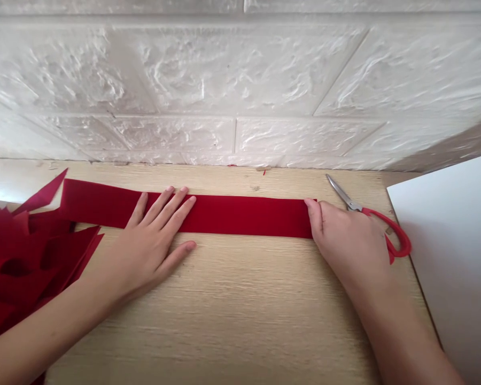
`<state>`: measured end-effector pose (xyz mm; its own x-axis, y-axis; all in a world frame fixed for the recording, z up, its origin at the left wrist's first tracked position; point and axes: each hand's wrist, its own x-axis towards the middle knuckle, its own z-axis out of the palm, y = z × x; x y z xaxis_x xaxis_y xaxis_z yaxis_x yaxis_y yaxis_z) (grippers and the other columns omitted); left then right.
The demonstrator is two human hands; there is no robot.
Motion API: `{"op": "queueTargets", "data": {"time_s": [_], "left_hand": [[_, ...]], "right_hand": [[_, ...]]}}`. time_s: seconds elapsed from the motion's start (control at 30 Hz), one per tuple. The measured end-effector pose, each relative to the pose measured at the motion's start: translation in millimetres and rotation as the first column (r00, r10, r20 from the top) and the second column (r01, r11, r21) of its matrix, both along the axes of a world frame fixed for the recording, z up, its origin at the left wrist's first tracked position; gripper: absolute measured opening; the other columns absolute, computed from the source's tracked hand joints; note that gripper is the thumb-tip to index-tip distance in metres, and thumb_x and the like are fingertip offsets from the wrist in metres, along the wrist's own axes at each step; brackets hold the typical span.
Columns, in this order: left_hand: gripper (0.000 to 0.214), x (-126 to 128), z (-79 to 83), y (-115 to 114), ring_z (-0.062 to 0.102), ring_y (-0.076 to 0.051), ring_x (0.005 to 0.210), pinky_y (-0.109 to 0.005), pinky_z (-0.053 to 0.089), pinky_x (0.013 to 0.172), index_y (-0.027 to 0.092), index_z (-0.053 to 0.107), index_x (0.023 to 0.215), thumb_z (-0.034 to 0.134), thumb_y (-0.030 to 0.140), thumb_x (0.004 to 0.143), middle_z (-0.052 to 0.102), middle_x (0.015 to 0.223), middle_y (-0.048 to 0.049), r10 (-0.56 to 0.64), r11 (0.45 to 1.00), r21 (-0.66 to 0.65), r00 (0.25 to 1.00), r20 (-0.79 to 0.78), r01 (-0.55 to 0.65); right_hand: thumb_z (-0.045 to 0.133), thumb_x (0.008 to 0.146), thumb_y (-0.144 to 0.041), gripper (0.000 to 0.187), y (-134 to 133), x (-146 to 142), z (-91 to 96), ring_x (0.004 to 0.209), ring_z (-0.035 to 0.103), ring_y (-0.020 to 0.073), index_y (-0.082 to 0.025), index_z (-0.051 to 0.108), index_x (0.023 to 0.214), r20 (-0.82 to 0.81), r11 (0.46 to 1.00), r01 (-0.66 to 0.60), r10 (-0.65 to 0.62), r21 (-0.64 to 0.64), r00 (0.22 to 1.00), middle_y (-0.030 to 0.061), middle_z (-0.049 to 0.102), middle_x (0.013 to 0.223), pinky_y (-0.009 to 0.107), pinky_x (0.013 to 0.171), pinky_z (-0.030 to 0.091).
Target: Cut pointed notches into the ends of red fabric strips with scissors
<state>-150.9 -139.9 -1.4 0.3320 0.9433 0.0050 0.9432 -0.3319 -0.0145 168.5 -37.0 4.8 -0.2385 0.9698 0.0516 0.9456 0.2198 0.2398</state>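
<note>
A long red felt strip [240, 215] lies flat across the wooden tabletop [232, 310], parallel to the wall. My left hand [154, 240] rests open on it, fingers spread and pressing its left part down. My right hand [344, 238] is at the strip's right end, with the thumb on the strip's edge and the other fingers curled under and hidden. Red-handled scissors [369, 214] lie on the table just behind my right hand, blades pointing toward the wall.
A heap of cut red felt pieces [24, 256] covers the table's left side. A white textured brick wall [240, 85] stands right behind the table. A white board [457, 251] borders the table on the right.
</note>
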Motion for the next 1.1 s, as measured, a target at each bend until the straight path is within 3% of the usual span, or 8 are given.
{"op": "queueTargets", "data": {"time_s": [0.1, 0.2, 0.3, 0.4, 0.53, 0.7, 0.93, 1.1], "left_hand": [[0.068, -2, -0.9, -2, 0.022, -0.035, 0.163, -0.072, 0.027, 0.125, 0.025, 0.005, 0.17, 0.025, 0.047, 0.11, 0.024, 0.176, -0.0082, 0.05, 0.999, -0.014, 0.999, 0.002, -0.05], [0.062, -9, 1.4, -3, 0.02, -0.034, 0.164, -0.074, 0.025, 0.125, 0.032, 0.011, 0.17, 0.021, 0.047, 0.11, 0.023, 0.176, -0.0044, 0.191, 0.981, -0.047, 0.981, 0.029, -0.19], [0.062, -21, 6.6, -1, 0.016, -0.035, 0.164, -0.073, 0.018, 0.128, 0.028, 0.021, 0.169, 0.014, 0.048, 0.11, 0.022, 0.176, -0.006, 0.375, 0.922, -0.13, 0.925, 0.059, -0.365], [0.065, -34, 9.9, 3, 0.012, -0.036, 0.165, -0.068, 0.014, 0.131, 0.023, 0.027, 0.168, 0.013, 0.049, 0.109, 0.02, 0.177, -0.0096, 0.48, 0.869, -0.175, 0.875, 0.066, -0.464], [0.066, -41, 7.2, 4, 0.013, -0.04, 0.164, -0.066, 0.015, 0.131, 0.025, 0.029, 0.167, 0.022, 0.053, 0.108, 0.02, 0.177, -0.0116, 0.519, 0.851, -0.137, 0.851, 0.075, -0.507], [0.071, -35, 7.3, 4, 0.011, -0.043, 0.164, -0.066, 0.011, 0.132, 0.02, 0.028, 0.167, 0.022, 0.056, 0.107, 0.021, 0.177, -0.013, 0.539, 0.84, -0.112, 0.84, 0.056, -0.531], [0.07, -45, 8.3, 4, 0.017, -0.04, 0.163, -0.059, 0.02, 0.132, 0.022, 0.032, 0.166, 0.028, 0.059, 0.106, 0.024, 0.176, -0.0116, 0.522, 0.852, -0.108, 0.847, 0.099, -0.512], [0.07, -50, 1.6, 2, 0.013, -0.043, 0.163, -0.065, 0.018, 0.131, 0.027, 0.03, 0.166, 0.027, 0.061, 0.105, 0.023, 0.177, -0.0088, 0.512, 0.859, -0.045, 0.853, 0.101, -0.51]], "right_hand": [[0.016, 0.11, -0.04, 0.073, -1, 0, -1.4, 0.043, 0.049, 0.0204, -0.015, 0.072, 0.07, -0.019, 0.999, -0.005, 0.006, 0.037, 1.0, 0.0127, 0.066, 0.053, 0.033, 0.052, 0.017], [0.018, 0.11, -0.04, 0.072, -2, -1, 0.8, 0.044, 0.05, 0.0202, -0.015, 0.073, 0.071, -0.011, 1.0, 0.024, -0.024, 0.014, 1.0, 0.0122, 0.066, 0.054, 0.033, 0.052, 0.018], [0.024, 0.11, -0.038, 0.066, -2, -4, 4.2, 0.048, 0.056, 0.0209, -0.015, 0.075, 0.076, -0.007, 0.997, 0.061, -0.062, -0.056, 0.998, 0.0126, 0.069, 0.058, 0.033, 0.054, 0.02], [0.027, 0.11, -0.039, 0.062, -2, -5, 5.9, 0.053, 0.061, 0.0233, -0.014, 0.076, 0.081, -0.015, 0.993, 0.076, -0.078, -0.092, 0.997, 0.0141, 0.073, 0.065, 0.033, 0.055, 0.021], [0.026, 0.111, -0.039, 0.062, -3, -5, 6.1, 0.056, 0.064, 0.0242, -0.013, 0.076, 0.084, -0.018, 0.991, 0.082, -0.084, -0.107, 0.996, 0.0154, 0.076, 0.071, 0.033, 0.056, 0.02], [0.028, 0.11, -0.037, 0.06, -3, -6, 8.1, 0.057, 0.064, 0.0234, -0.014, 0.077, 0.085, -0.027, 0.987, 0.1, -0.104, -0.128, 0.994, 0.0158, 0.078, 0.073, 0.034, 0.056, 0.02], [0.033, 0.109, -0.037, 0.057, -3, -7, 9.7, 0.053, 0.059, 0.0209, -0.014, 0.079, 0.084, -0.004, 0.987, 0.111, -0.112, -0.119, 0.994, 0.0145, 0.077, 0.07, 0.033, 0.055, 0.019], [0.03, 0.109, -0.037, 0.061, -3, -6, 9.4, 0.051, 0.057, 0.0214, -0.014, 0.078, 0.082, -0.016, 0.991, 0.095, -0.097, -0.097, 0.995, 0.0154, 0.076, 0.067, 0.033, 0.054, 0.019]]}}
